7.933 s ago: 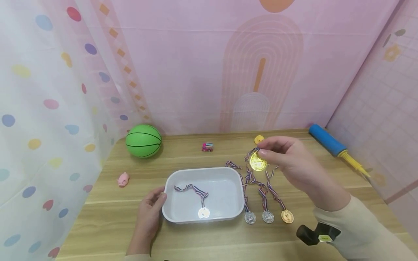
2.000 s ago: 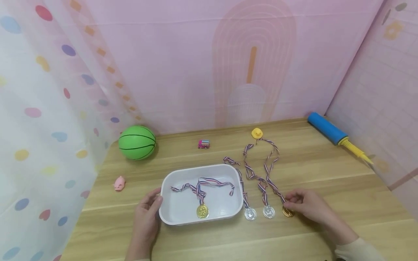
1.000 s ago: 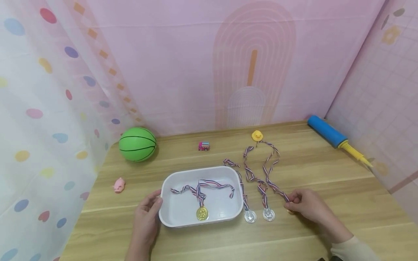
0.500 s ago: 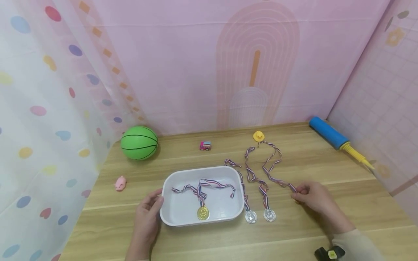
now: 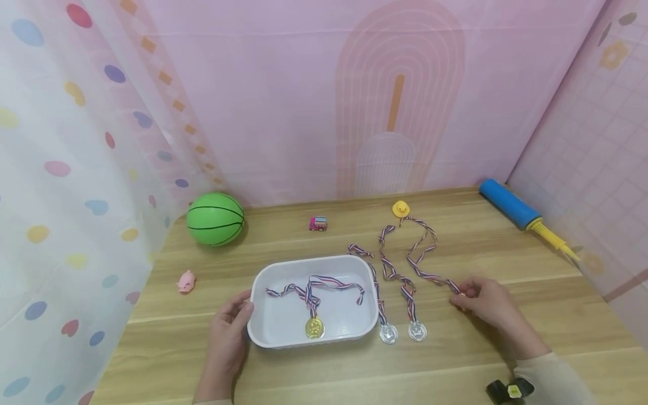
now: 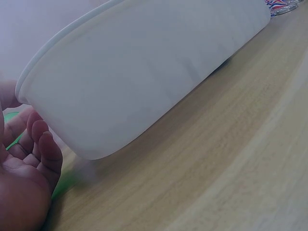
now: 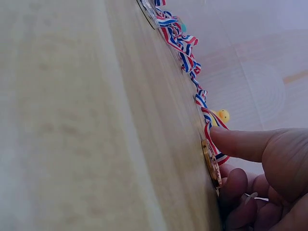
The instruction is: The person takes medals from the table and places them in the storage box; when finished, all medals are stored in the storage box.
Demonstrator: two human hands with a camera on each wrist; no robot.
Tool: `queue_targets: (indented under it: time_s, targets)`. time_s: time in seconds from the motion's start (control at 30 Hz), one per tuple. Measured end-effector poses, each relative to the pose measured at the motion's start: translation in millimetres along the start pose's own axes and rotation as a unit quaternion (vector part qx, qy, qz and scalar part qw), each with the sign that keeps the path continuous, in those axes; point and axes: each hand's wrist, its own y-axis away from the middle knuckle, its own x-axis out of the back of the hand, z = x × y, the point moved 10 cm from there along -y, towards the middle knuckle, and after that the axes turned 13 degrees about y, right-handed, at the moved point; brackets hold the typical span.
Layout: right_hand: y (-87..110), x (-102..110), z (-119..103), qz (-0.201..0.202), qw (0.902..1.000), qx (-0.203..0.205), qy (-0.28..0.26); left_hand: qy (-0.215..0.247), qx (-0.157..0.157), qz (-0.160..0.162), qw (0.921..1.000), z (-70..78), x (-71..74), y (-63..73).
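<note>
Left grip (image 5: 229,326) holds the white tray (image 5: 283,323) at its left end, thumb at the rim and fingers curled beside the outer wall, probably so that it stays put on the wooden surface (image 5: 314,379). Inside, a gold medal (image 5: 314,327) lies face up near the closest wall, ribbon loops trailing both left and right; whether a second disc lies beneath it, I cannot tell.

Just beyond the tray's right wall, a first silver medal (image 5: 388,333) and a second silver medal (image 5: 417,331) lie side by side, discs toward the person and ribbons stretched away, a layout that seems to leave each disc easy to reach.

Farther right, the right grip (image 5: 488,304) pinches a copper-gold medal (image 7: 211,164) between thumb and fingers, where disc meets ribbon. That disc is close above or on the surface; contact is unclear. From the right wrist it shows almost edge-on, a shiny rim with relief too oblique to read; overhead, fingers hide most of it. Its red, white and blue ribbon (image 5: 430,277) twists away slackly, ending just beside the yellow rubber duck (image 5: 401,209).
</note>
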Motion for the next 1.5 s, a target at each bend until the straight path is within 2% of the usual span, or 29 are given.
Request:
queue_targets:
  time_s: [0.23,0.53,0.7,1.07,1.27,1.5]
  targets:
    - [1.6,3,-5,0.008,0.9996,0.019,0.02,-0.005,-0.001,-0.001,1.0,-0.9,1.0,-2.1]
    - [1.8,3,-7,0.013,0.9991,0.022,0.035,0.002,-0.004,-0.004,1.0,-0.2,0.6,-1.5]
    - [1.9,1,-6,0.006,0.9995,0.013,0.027,0.002,-0.004,-0.004,1.0,-0.7,0.4,-1.1]
    - [4.2,0,-7,0.016,0.9993,0.034,-0.009,-0.004,0.012,0.004,0.9999,-4.5,0.9,-1.1]
    - [13.2,0,-12,-0.024,0.9966,0.046,-0.064,0.0,0.014,0.006,0.9999,-4.1,1.2,-0.6]
    - [26.2,0,-18,-0.064,0.9906,0.05,-0.11,0.012,0.004,-0.007,0.9999,0.2,-1.0,1.1]
